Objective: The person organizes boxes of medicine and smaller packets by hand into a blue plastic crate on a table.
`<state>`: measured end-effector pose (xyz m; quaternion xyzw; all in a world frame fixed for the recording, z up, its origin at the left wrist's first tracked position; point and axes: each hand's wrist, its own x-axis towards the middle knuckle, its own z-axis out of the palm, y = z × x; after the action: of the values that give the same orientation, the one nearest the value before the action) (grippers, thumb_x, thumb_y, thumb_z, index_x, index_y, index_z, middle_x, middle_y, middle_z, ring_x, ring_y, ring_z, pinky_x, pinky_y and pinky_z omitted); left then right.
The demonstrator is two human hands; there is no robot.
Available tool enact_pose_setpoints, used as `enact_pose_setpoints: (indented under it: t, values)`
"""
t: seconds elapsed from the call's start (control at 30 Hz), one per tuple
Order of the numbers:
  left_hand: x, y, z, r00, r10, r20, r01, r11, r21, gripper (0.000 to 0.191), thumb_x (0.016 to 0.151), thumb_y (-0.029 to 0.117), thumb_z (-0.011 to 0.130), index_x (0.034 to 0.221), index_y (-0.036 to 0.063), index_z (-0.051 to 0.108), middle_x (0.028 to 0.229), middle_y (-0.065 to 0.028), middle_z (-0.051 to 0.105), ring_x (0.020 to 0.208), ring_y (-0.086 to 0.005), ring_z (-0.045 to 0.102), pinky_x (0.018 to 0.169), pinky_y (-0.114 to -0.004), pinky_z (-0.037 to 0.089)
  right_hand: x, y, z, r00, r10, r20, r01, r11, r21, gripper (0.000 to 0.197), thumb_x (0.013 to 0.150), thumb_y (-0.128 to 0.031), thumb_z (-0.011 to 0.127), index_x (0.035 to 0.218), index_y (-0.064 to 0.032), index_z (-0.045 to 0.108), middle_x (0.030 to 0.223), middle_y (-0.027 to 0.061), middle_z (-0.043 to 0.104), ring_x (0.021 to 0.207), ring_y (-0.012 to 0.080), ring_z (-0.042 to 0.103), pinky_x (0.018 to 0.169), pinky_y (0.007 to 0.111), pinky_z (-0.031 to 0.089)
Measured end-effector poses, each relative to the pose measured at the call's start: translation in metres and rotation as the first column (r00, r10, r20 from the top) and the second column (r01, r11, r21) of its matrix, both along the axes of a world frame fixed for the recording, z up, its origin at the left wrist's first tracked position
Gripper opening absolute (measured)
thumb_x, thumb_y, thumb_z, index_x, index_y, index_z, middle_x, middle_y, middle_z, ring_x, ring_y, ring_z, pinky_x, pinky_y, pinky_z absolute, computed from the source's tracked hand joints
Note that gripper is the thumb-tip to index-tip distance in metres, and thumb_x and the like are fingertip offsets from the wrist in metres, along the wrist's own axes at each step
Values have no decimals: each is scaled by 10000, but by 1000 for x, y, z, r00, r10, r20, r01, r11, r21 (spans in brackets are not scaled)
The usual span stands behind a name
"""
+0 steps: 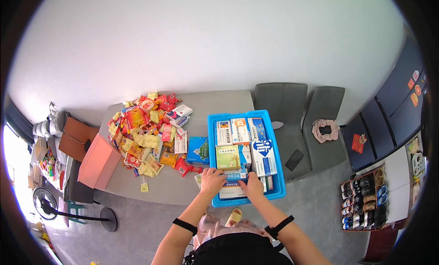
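Medicine boxes fill a blue plastic basket [280, 169] at the table's right end. Between my two hands, near the basket's front, is a slim blue-and-white medicine box [236, 176]. My left hand [213, 181] holds its left end, fingers over the top. At its right end, my right hand [253, 187] grips with thumb and fingers. A white-and-navy medicine box [233, 192] lies just below it. Behind are a green medicine box [227, 157] and a white box with a blue emblem [264, 158]. Palms and parts of the lower boxes are hidden.
Wrapped snacks [144, 127] are heaped on the grey table [219, 102], with a blue box [198, 150] beside them. A pink bin [99, 162] stands at the left edge. Grey chairs [281, 97] adjoin the right side, one bearing a phone [294, 160]. A fan [109, 219] is on the floor.
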<state>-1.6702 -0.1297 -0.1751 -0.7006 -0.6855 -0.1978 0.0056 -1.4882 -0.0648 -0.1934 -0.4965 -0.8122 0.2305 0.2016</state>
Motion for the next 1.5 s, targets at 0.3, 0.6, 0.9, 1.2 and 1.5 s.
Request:
enact_pose_setpoints:
  t: [0.3, 0.6, 0.9, 1.2, 1.5]
  values:
    - [3, 5, -3, 999, -12, -43, 9, 998, -59, 140, 737, 287, 672, 842, 203, 709, 896, 67, 635, 929, -166, 526, 848, -373, 364, 11, 10, -16, 986, -21, -163, -54, 895, -444, 617, 695, -180, 757, 1161, 16, 404, 852, 130, 618, 735, 229, 632, 657, 328, 512]
    - [9, -6, -3, 994, -55, -94, 41, 987, -152, 302, 828, 396, 545, 967, 166, 682, 1010, -6, 603, 1000, -196, 508, 937, -459, 327, 20, -2, -7, 994, 108, -15, -109, 989, -99, 538, 676, -205, 757, 1107, -19, 493, 990, 140, 534, 745, 269, 605, 657, 357, 508]
    - [16, 8, -9, 998, -37, 53, 35, 998, 55, 338, 768, 189, 594, 1099, 123, 611, 1106, -37, 564, 1014, -212, 520, 933, -444, 354, 7, -6, 7, 960, 276, 42, -279, 936, 217, 227, 738, -117, 635, 956, -53, 650, 1016, 102, 579, 906, 280, 556, 764, 375, 477]
    - [7, 24, 1, 985, 42, -170, -91, 951, -296, 773, 733, 67, 564, 1421, 260, 270, 1482, -26, 247, 1347, -248, 258, 1046, -574, 209, 7, -10, 10, 961, 256, 106, -275, 928, 252, 250, 726, -132, 614, 968, -94, 664, 1046, 72, 613, 900, 272, 574, 765, 392, 472]
    - [-40, -7, -15, 932, 90, 352, -122, 990, 72, 365, 755, 39, 488, 1117, 52, 529, 1224, -134, 513, 1150, -316, 465, 948, -441, 382, -49, -5, 31, 961, 274, -39, -242, 900, 362, 104, 687, -102, 623, 782, -71, 651, 806, 69, 621, 846, 263, 566, 754, 404, 421]
